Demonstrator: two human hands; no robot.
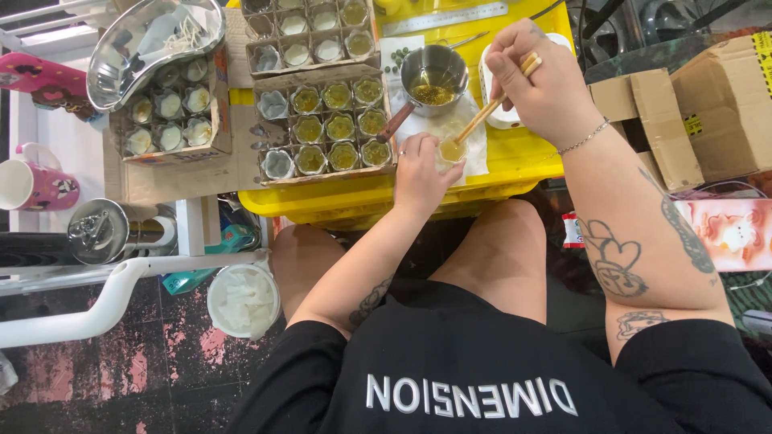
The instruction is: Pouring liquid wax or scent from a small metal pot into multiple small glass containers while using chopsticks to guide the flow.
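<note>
My left hand (422, 169) grips a small clear cup (453, 149) of yellowish liquid resting on a white paper towel (474, 137) on a yellow tray (515, 161). My right hand (537, 76) holds a pair of wooden chopsticks (490, 104) whose tips dip into that cup. Just behind the cup sits a small metal saucepan (434, 76) with amber liquid in it. To the left, a cardboard divider box (326, 124) holds several little cups filled with greenish-yellow material.
A second cardboard box (169, 112) of small cups sits at the left under a metal bowl (153, 44). A pink mug (32, 181), a steel pot (112, 229) and a white tub (244, 299) are lower left. Cardboard boxes (708, 104) stand right. A ruler (446, 18) lies at the tray's back.
</note>
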